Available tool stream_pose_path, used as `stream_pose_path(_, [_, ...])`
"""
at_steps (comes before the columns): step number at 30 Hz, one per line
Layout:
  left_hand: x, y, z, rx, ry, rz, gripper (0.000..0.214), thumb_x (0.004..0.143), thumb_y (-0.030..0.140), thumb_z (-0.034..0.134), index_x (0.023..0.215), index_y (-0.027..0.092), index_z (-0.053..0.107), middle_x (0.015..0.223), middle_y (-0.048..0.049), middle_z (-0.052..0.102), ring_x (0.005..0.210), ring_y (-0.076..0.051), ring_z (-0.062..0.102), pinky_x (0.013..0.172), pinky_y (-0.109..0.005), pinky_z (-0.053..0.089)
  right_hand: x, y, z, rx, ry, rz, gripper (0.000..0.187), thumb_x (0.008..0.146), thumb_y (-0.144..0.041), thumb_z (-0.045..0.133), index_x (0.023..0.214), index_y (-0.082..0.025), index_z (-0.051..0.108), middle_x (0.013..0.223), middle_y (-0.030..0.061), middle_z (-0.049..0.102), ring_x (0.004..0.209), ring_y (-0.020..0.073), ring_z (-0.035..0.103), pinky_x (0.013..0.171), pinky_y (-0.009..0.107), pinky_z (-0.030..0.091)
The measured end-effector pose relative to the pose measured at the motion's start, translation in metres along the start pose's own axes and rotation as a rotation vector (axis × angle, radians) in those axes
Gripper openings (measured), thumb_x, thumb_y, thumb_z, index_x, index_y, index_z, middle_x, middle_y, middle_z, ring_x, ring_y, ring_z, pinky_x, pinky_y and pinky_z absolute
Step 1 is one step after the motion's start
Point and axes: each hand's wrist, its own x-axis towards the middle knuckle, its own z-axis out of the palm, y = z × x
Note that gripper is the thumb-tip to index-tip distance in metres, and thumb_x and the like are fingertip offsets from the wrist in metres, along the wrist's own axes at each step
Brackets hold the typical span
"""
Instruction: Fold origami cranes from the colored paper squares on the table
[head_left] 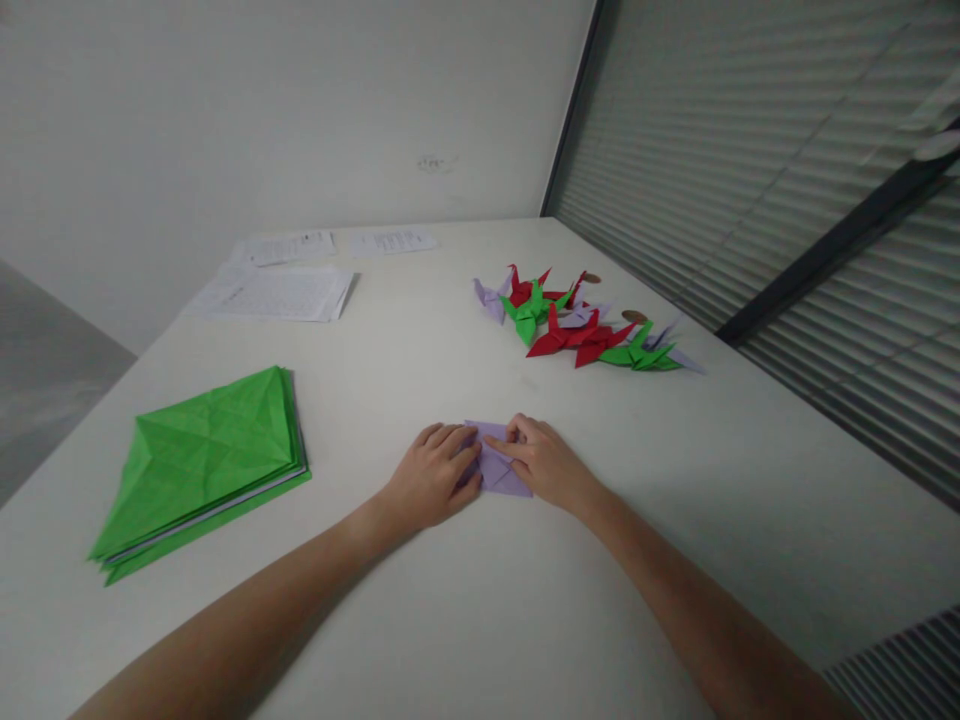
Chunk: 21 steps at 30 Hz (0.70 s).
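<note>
A folded square of light purple origami paper (pixel 506 478) lies on the white table, crossed by diagonal creases. My left hand (pixel 435 475) has its fingers bent over the paper's left side, holding it against the tabletop. On the right side, my right hand (pixel 546 460) grips the paper, its index finger stretched across the upper part and the other fingers curled. Both hands cover portions of the folds. Beyond them sits a cluster of folded paper cranes: red ones (pixel 589 340), green ones (pixel 529 312) and pale purple ones (pixel 492 298).
To the left lies a stack of creased green paper sheets (pixel 214 440) with a pale layer near the bottom. Printed papers (pixel 281 293) rest toward the back left. Two brownish round objects (pixel 634 316) are near the cranes. Window blinds (pixel 750 150) border the table's right side.
</note>
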Motion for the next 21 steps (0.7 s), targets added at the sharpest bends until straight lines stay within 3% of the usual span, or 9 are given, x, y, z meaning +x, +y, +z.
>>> stream_pose_path(14, [0.0, -0.002, 0.0, 0.006, -0.07, -0.015, 0.039, 0.091, 0.035, 0.051, 0.124, 0.015, 0.057, 0.144, -0.0165, 0.048, 0.134, -0.03, 0.044, 0.11, -0.049, 0.036, 0.0, -0.008, -0.013, -0.072, -0.114, 0.028, 0.042, 0.092, -0.014, 0.051, 0.13, -0.028, 0.059, 0.102, 0.0092, 0.055, 0.09, 0.0222, 0.052, 0.08, 0.037, 0.043])
stream_pose_path(18, [-0.001, -0.001, -0.002, 0.015, -0.081, -0.022, 0.044, 0.088, 0.037, 0.056, 0.128, 0.02, 0.057, 0.146, -0.0142, 0.047, 0.134, -0.03, 0.045, 0.108, -0.049, 0.038, -0.004, -0.004, -0.017, 0.08, -0.142, 0.038, 0.045, 0.088, -0.022, 0.059, 0.132, -0.029, 0.058, 0.11, 0.0091, 0.054, 0.1, 0.0236, 0.053, 0.089, 0.041, 0.043])
stream_pose_path(21, [-0.001, -0.001, -0.003, 0.015, -0.09, -0.032, 0.041, 0.087, 0.037, 0.057, 0.125, 0.022, 0.06, 0.146, -0.0133, 0.047, 0.134, -0.03, 0.044, 0.109, -0.049, 0.038, -0.005, 0.001, -0.018, 0.243, -0.147, 0.047, 0.032, 0.093, -0.033, 0.055, 0.123, -0.028, 0.066, 0.11, 0.0086, 0.055, 0.105, 0.023, 0.053, 0.095, 0.042, 0.042])
